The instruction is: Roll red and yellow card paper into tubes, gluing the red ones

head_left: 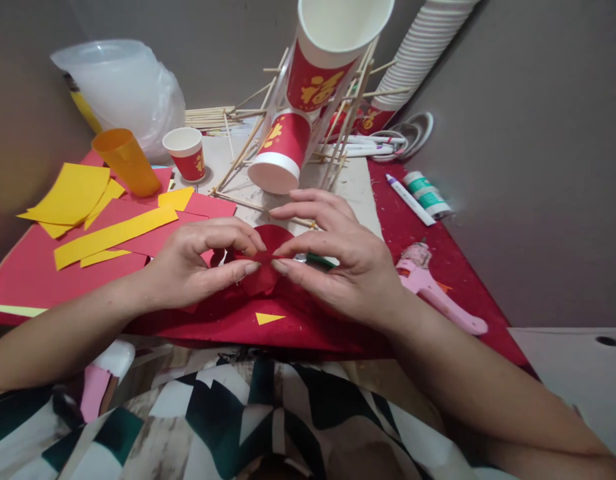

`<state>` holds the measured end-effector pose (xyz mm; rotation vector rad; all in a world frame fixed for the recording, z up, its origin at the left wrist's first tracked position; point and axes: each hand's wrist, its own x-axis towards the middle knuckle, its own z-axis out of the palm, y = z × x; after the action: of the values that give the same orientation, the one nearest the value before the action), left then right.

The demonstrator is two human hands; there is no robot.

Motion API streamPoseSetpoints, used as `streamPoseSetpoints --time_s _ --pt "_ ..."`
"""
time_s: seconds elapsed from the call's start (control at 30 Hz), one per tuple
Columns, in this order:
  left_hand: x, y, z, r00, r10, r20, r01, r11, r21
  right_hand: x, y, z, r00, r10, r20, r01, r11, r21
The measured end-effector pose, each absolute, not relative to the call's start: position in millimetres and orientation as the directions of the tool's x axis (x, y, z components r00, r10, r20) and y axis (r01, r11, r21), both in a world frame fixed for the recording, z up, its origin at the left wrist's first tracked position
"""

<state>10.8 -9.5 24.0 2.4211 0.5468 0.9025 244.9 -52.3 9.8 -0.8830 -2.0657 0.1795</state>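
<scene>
While a yellow scrap (pixel 269 319) lay nearest, the left hand (pixel 213 252) and right hand (pixel 333 257) pinched the red paper (pixel 261 283) just beyond it, apparently creasing it; the next move seemingly called for even pressure. Behind, paper cups (pixel 315 83) leaned in a stick frame (pixel 352 110).

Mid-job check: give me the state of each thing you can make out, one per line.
Left hand: pinching red paper
Right hand: pinching the same paper
Red paper: held between both hands
Orange cup: mouth up; lean unclear
Small paper cup: upright, uncovered
Highest paper cup: open, mouth up
Cup stack: nested
Yellow strip: lying flat
Marker: lying down
Glue gun: lying down, unheld
</scene>
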Motion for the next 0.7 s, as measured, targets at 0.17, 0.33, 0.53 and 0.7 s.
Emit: streamPoseSetpoints --time_s 0.17,0.33,0.53,0.7 --pt "10.9 -10.2 25.6 0.709 0.511 0.486 0.186 -0.801 0.569 244.7 -51.4 9.2 -0.443 0.633 0.635 0.487 0.764 -0.423" --pt "11.3 -10.8 27.5 0.711 0.536 0.455 0.224 -0.787 0.575 246.2 -50.0 7.5 -0.509 0.607 0.61 0.462 0.791 -0.401" --pt "14.0 -10.5 27.9 0.743 0.513 0.429 0.192 -0.778 0.598 246.3 -49.8 6.0 -0.543 0.597 0.591 0.456 0.8 -0.39" --pt "16.0 -11.2 28.1 0.751 0.508 0.422 0.181 -0.773 0.608 245.3 -49.8 5.1 -0.543 0.585 0.602 0.459 0.807 -0.371"
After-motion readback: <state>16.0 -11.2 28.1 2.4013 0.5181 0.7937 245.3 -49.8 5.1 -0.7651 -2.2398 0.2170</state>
